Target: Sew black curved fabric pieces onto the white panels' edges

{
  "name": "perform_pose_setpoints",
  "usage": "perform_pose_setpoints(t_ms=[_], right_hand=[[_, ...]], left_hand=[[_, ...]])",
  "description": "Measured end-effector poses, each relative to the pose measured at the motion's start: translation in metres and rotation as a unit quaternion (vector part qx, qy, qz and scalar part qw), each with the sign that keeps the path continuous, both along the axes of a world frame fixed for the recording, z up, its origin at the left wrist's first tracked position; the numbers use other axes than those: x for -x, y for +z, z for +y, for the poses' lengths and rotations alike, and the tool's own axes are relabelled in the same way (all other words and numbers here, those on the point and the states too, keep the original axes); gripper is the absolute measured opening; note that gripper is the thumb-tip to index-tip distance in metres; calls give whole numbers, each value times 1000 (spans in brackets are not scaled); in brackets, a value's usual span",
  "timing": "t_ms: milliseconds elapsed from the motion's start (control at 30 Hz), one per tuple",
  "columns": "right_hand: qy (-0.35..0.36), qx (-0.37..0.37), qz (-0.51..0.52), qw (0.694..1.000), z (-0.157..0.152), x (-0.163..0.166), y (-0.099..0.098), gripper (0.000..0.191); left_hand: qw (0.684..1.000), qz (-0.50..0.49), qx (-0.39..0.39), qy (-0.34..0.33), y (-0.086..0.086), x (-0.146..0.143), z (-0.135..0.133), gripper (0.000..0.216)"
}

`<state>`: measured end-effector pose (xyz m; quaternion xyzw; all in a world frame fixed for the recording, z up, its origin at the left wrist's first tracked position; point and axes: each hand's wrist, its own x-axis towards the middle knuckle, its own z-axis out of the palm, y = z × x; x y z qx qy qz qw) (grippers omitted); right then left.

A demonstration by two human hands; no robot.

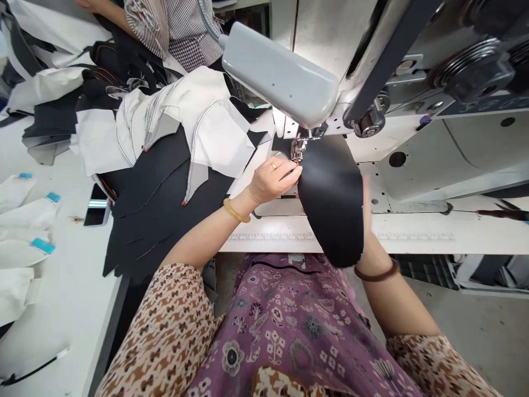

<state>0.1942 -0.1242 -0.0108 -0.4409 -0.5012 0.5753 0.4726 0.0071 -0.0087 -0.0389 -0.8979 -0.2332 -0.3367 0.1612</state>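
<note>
A curved black fabric piece (333, 198) lies under the presser foot (298, 148) of a grey sewing machine (289, 77). My left hand (275, 179), with a ring and a yellow bangle, pinches the piece's left edge just below the needle. My right hand (367, 212) is mostly hidden behind the black piece and holds its right side; only the edge of the hand and the wrist with a dark band show.
A heap of black and white cut pieces (165, 143) covers the table to the left. A phone (97, 207) lies beside it, and white pieces with blue tags (28, 220) lie at far left. Another person (173, 27) sits behind the heap.
</note>
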Motion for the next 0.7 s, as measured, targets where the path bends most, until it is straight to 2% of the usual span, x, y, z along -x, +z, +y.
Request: perform_pose_setpoints(t_ms=[67,133,200,267,433,700], right_hand=[[-26,73,58,995,2,-8,-2,55],[-98,127,92,983,4,-11,-7,51],[-170,132,89,973,6,-9,-12,51],[-209,124,86,966,9,-6,-16,47],[-228,136,66,962,20,-5,-12,43],[-198,133,12,971,48,-15,-4,40]], left_hand=[[1000,18,22,-9,0,2,2,19],[999,32,38,-12,2,4,3,19],[998,38,45,-16,4,6,3,19],[998,39,52,-17,5,7,3,20],[999,33,40,-11,6,5,5,22],[999,50,15,10,9,6,2,23]])
